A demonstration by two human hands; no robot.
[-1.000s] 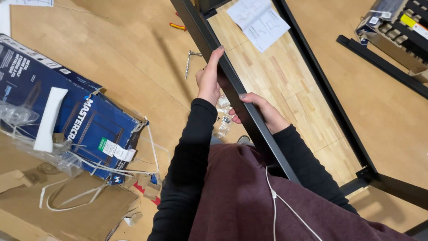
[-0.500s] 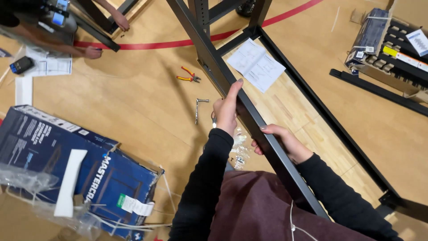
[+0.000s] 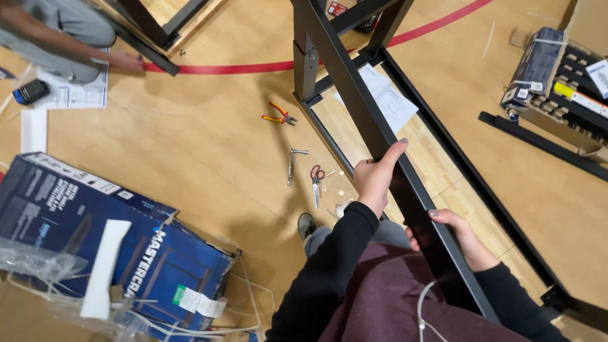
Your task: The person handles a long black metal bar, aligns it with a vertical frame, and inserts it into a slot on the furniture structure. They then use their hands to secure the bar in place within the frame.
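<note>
One black metal beam (image 3: pixel 380 136), two hands clamped on it: left (image 3: pixel 373 177), right (image 3: pixel 453 237).

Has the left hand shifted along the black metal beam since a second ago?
Cannot tell: the left hand grips the black metal beam as before; the camera tilted.

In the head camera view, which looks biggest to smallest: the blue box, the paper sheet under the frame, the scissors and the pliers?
1. Blue box, though it lies nearer the camera.
2. Paper sheet.
3. Scissors and pliers look about alike; I won't rank them.
</note>
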